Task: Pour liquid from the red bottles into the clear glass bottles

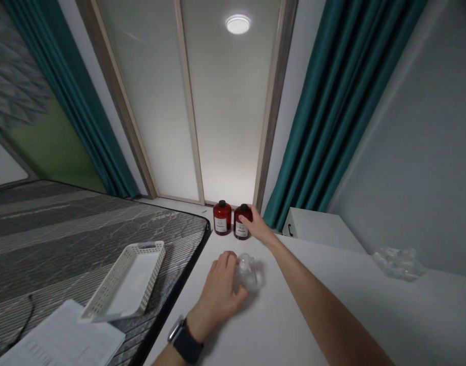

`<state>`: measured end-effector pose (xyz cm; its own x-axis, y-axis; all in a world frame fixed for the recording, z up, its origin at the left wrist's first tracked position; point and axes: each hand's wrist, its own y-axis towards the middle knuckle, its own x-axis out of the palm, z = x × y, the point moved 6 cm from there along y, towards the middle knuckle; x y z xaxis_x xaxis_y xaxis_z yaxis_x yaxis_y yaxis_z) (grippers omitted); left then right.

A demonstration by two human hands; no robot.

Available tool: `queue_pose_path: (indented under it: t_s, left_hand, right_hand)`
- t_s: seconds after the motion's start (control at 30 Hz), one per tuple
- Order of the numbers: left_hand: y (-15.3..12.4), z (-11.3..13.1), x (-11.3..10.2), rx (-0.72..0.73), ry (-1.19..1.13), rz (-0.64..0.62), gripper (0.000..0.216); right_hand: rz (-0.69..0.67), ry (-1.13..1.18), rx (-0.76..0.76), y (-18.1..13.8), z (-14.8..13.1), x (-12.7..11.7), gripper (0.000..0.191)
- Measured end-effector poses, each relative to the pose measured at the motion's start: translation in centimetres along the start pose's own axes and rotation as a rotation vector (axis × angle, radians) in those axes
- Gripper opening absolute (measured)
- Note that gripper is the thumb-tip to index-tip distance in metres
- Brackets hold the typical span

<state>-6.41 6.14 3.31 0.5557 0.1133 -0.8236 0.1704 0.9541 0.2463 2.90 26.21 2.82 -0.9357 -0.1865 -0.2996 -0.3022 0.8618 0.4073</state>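
Red bottle (241, 230): steady upright with gripping right hand (259, 227). Just this side of that bottle, support clear plastic container (249, 273) lightly with curled left hand (219, 285); cannot tell if gripping.

Glossy, translucent red bottles (222, 211) with paper-looking labels (220, 225) stand near the smooth desk's (279, 325) far left corner; crumpled, shiny clear plastic (400, 263) lies along its far edge. The basket (129, 279) is matt plastic, the curtains (317, 117) cloth.

White table (271, 325): a red bottle (222, 225) stands just left of the right hand (256, 224), which grips a second red bottle (241, 231). A clear container (248, 273) sits between the left hand's (220, 287) thumb and fingers; crumpled clear plastic (399, 263) lies well right of both hands.
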Motion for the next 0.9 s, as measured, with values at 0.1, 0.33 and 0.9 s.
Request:
queue_pose_path:
  t_s: [0.1,0.33,0.9]
  left_hand:
    - [0.0,0.0,-0.1,0.001,0.007,-0.008,0.038]
    - [0.0,-0.1,-0.2,0.012,-0.007,-0.028,0.039]
    - [0.1,-0.7,-0.5,0.092,-0.282,0.072,0.025]
  right_hand:
    - [-0.007,-0.029,0.001,-0.2,0.1,-0.3,0.052]
    - [0.015,-0.123,-0.009,-3.7,-1.0,-3.6,0.049]
    - [-0.397,-0.206,-0.034,-14.6,-6.5,-2.0,0.046]
